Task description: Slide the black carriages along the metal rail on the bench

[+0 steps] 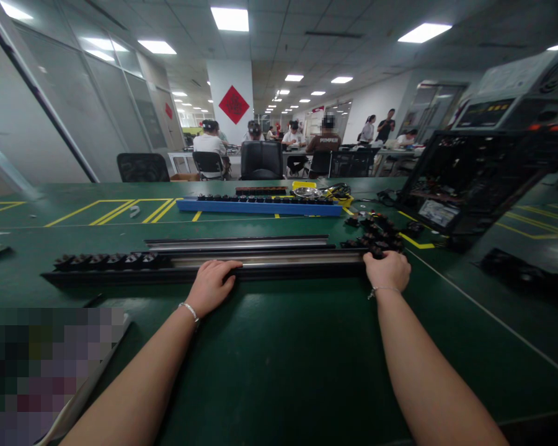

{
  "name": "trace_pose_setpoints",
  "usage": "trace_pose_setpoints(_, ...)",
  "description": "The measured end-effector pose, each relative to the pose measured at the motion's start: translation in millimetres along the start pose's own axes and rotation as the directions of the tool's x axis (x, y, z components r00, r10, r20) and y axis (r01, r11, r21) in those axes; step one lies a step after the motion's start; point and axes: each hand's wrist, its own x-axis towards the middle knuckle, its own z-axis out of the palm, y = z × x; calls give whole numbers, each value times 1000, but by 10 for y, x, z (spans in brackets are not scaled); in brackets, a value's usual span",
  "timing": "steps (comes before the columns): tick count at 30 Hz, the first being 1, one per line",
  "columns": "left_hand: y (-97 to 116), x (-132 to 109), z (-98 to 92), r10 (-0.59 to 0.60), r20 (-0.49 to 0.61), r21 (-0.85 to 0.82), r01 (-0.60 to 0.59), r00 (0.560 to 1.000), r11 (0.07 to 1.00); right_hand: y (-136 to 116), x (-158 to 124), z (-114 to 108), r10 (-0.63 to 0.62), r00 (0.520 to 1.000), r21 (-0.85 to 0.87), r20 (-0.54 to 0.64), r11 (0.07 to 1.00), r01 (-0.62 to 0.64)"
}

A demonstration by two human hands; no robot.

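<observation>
A long black rail with a shiny metal channel lies across the table in front of me. Several small black parts sit in a row on its left end. My left hand is closed over the rail's near edge around the middle, thumb on my side. At the right end of the rail, my right hand has its fingers pinched around a small black part, partly hidden by the fingers. Just beyond that hand lies a pile of similar black parts.
Behind the rail lies a second metal rail, then a blue tray carrying a row of black parts. An open black computer case stands at right. A blurred-out flat object lies at lower left. People sit farther back.
</observation>
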Motion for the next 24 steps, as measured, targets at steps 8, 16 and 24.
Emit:
trace_pose_setpoints(8,-2,-4,-4,-2,5,-7,2,1000,1000,12,23,-13,22,999,-28,23,999,-21)
trace_pose_setpoints(16,9,0,-13,-4,4,-6,4,1000,1000,37,47,-10,7,1000,-11,-16,1000,-7)
trace_pose_setpoints(24,7,2,-6,-4,6,-9,4,1000,1000,75,89,-16,32,999,27,-25,999,-31)
